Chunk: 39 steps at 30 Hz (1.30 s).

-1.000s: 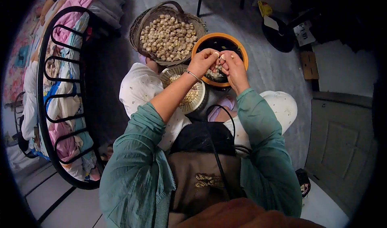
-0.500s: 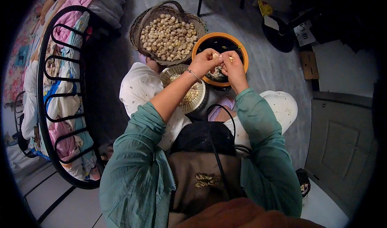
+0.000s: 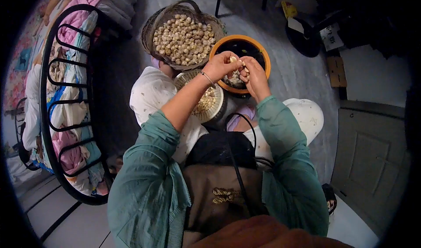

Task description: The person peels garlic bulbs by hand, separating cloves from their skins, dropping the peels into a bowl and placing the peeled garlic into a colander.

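Both hands meet over an orange-rimmed basin point(image 3: 266, 59) that holds dark contents and pale garlic skins point(image 3: 233, 79). My left hand point(image 3: 220, 66), with a bracelet at the wrist, pinches a pale garlic clove point(image 3: 233, 59) between thumb and fingers. Close beside it, my right hand point(image 3: 256, 76) is curled around garlic cloves point(image 3: 246, 70), its fingertips touching those of the left. Below my left forearm stands a cream plastic colander point(image 3: 215, 112) with peeled cloves point(image 3: 208, 100) inside; the forearm hides part of it.
A wicker basket point(image 3: 147, 40) full of whole garlic bulbs point(image 3: 184, 40) sits beyond my left knee. To the left is a black metal bed frame point(image 3: 45, 94) with bedding. A grey door point(image 3: 372, 147) and a cardboard box point(image 3: 337, 71) are at the right.
My right hand has turned slightly, so cloves show in its curled fingers. The left hand has shifted a little, and the clove in its pinch shows more clearly.
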Motion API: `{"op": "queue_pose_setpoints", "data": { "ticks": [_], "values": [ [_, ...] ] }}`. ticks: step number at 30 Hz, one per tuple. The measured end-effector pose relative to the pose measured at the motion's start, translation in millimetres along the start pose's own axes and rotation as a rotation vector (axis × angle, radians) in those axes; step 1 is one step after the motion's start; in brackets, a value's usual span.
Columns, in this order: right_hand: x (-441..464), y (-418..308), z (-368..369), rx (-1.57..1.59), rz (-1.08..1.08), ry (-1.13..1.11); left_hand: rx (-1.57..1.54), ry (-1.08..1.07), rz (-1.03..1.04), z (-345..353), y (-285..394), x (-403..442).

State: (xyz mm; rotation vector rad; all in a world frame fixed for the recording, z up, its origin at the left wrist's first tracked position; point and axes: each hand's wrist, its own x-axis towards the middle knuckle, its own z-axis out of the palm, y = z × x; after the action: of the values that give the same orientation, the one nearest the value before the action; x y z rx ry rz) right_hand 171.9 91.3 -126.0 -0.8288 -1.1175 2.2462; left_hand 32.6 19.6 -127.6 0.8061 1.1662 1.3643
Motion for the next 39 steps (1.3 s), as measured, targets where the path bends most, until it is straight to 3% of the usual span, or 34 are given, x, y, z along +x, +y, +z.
{"op": "queue_pose_setpoints", "data": {
  "ticks": [3, 4, 6, 7, 10, 11, 12, 13, 16, 18, 20, 21, 24, 32, 33, 34, 36, 38, 39],
  "values": [
    [-0.5, 8.8, -4.1, 0.064, 0.096, 0.044, 0.458, -0.081, 0.026, -2.2, 4.7, -8.0],
    [1.9, 16.7, -8.1, 0.143, 0.182, -0.009, 0.457, -0.083, 0.018, -2.2, 5.1, -10.7],
    [1.2, 24.7, -7.7, 0.231, 0.282, -0.057, 0.901, -0.169, 0.215, 0.3, 11.0, -20.3],
    [1.5, 29.5, -7.1, 0.247, 0.344, -0.073, 0.902, -0.216, 0.09, -1.7, 15.5, -22.4],
    [-6.2, 35.9, 3.3, 0.193, 0.42, 0.019, 0.833, -0.221, 0.01, -13.5, 22.7, -28.7],
    [-2.2, 44.6, -3.7, 0.192, 0.447, -0.097, 0.813, -0.181, -0.099, -19.7, 31.0, -29.2],
    [2.4, 55.8, -12.4, 0.192, 0.473, -0.215, 0.835, -0.094, -0.039, -28.0, 38.3, -30.3],
    [6.2, 68.8, -21.0, 0.231, 0.477, -0.299, 0.624, 0.01, 0.03, -38.3, 32.1, -28.8],
    [-8.3, 62.2, 4.3, 0.247, 0.516, -0.297, 0.456, 0.289, 0.097, -52.1, 54.2, -27.5],
    [-10.7, 70.4, 12.7, 0.238, 0.558, -0.321, 0.425, 0.353, 0.061, -64.0, 59.5, -27.9],
    [-13.8, 72.1, 17.7, -0.048, 0.432, -0.161, 0.408, 0.391, 0.095, -65.0, 57.3, -28.4],
    [-12.2, 73.5, 16.2, 0.038, 0.386, -0.25, 0.396, 0.421, 0.138, -64.5, 55.9, -28.5],
    [-16.6, 56.5, 23.1, -0.049, 0.36, -0.243, 0.431, 0.447, 0.116, -68.6, 51.9, -25.2],
    [-14.1, 17.5, 11.8, 0.078, 0.101, -0.06, 0.472, 0.582, 0.117, -134.3, 10.2, 24.0],
    [-13.1, 13.2, 10.0, 0.144, 0.078, -0.047, 0.396, 0.724, 0.055, -149.6, -7.2, 35.7],
    [-12.6, 8.4, 8.0, 0.146, 0.073, -0.051, 0.4, 0.724, 0.06, -160.4, -20.9, 41.0],
    [-13.6, -1.1, 5.1, 0.168, 0.076, 0.013, 0.45, 0.919, -0.179, -178.9, -44.5, 45.3],
    [-15.3, -9.0, 4.0, 0.168, 0.074, 0.026, 0.884, 0.859, -0.468, -239.5, -118.4, 60.3],
    [-16.8, -12.1, 4.8, 0.16, 0.079, 0.033, 0.807, 0.855, -0.58, -234.8, -125.5, 56.1]
  ]
}}
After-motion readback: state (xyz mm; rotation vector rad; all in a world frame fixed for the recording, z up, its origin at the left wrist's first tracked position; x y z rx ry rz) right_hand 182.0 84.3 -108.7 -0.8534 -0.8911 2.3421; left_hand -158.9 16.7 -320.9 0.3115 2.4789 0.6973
